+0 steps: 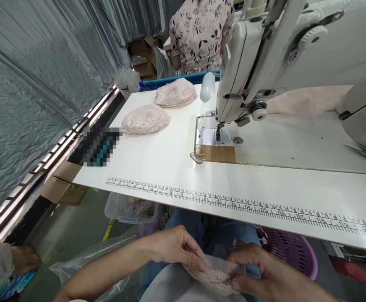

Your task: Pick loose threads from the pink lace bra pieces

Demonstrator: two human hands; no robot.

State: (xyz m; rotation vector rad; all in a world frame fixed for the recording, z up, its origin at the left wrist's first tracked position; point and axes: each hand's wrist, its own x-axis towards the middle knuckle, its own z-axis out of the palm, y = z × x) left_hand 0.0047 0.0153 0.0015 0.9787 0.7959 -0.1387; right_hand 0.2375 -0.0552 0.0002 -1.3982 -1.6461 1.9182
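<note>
Both hands are low in front of the person's body, above the lap, with a pale lace piece [218, 277] stretched between them. The left hand [179, 251] has its thumb and curled fingers closed on the lace piece's left side; the right hand [254, 268] grips its right side, thumb below and fingers above, a little more spread than the left. A short red line shows on the lace, between the two thumbs. Just under the hands are the legs of blue jeans [187, 222]. Beyond the hands stretches the white counter [167, 163], with a printed ruler [208, 198] along its near edge. Past that edge, ahead and to the right of the hands, a white sewing machine [239, 75] stands over its metal needle plate [208, 136]. Farther off and to the left of the hands, two pale lace cups [147, 119] [176, 93] lie on the counter near each other. A purple basket [301, 251] sits below the counter, to the right of the right hand and partly hidden by it, while a clear plastic bin [120, 212] is beyond the left forearm. Farthest from the hands, behind the counter, is another person in a floral top [198, 35].
</note>
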